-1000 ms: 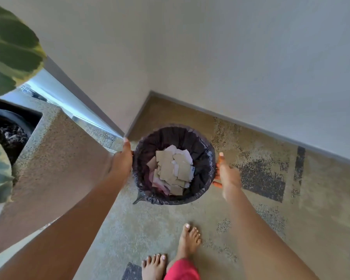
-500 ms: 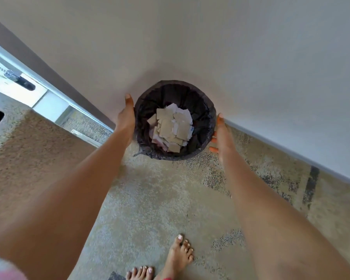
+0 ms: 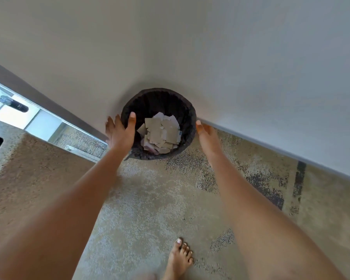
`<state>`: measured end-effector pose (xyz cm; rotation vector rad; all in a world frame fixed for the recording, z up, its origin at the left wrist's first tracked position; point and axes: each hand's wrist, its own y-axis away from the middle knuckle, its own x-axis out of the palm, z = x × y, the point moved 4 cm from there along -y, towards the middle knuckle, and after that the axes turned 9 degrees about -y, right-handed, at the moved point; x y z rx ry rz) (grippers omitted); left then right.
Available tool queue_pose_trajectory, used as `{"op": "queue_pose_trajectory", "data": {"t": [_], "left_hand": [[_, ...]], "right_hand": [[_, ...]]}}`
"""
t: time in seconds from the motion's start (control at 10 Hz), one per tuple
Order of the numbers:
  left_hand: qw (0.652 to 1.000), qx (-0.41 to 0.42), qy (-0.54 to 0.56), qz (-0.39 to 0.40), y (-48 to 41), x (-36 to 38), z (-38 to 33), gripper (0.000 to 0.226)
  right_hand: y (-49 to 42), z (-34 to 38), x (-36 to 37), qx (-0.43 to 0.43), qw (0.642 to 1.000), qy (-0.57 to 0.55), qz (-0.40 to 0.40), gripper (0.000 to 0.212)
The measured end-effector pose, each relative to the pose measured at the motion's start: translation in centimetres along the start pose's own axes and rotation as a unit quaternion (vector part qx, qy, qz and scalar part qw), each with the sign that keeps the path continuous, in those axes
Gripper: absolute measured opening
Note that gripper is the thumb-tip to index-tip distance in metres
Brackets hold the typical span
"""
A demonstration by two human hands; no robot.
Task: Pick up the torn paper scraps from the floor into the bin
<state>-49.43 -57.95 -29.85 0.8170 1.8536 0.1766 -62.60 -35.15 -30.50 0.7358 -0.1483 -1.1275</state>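
We have the bin against the wall, its far rim touching the plaster. Our left hand grips the near-left rim, thumb hooked inside over the black liner and fingers down the outside, so the bin is pinned on that side. Our right hand lies flat along the right side with fingers straight; it is not closed on anything, and whether it touches the bin we cannot tell. We judge the two hands flank the bin to steady it as it sits by the wall.

The scraps lie heaped inside the bin, brown and white pieces overlapping. The carpet we can see holds no loose paper, so the picking looks finished. One bare foot stands well behind the bin, which is why we lean and stretch both arms forward.
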Motion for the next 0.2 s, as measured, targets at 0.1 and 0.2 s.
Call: {"op": "queue_pose_trajectory", "data": {"t": [0.1, 0.2], "left_hand": [[0.994, 0.077, -0.057, -0.053, 4.7, -0.2, -1.3, 0.082], [0.981, 0.149, -0.097, -0.074, 7.2, -0.3, -2.9, 0.083]], "right_hand": [[3.0, 0.6, -1.6, -0.067, 0.996, 0.024, -0.047, 0.06], [4.9, 1.4, -2.7, -0.108, 0.988, 0.044, -0.1, 0.053]]}}
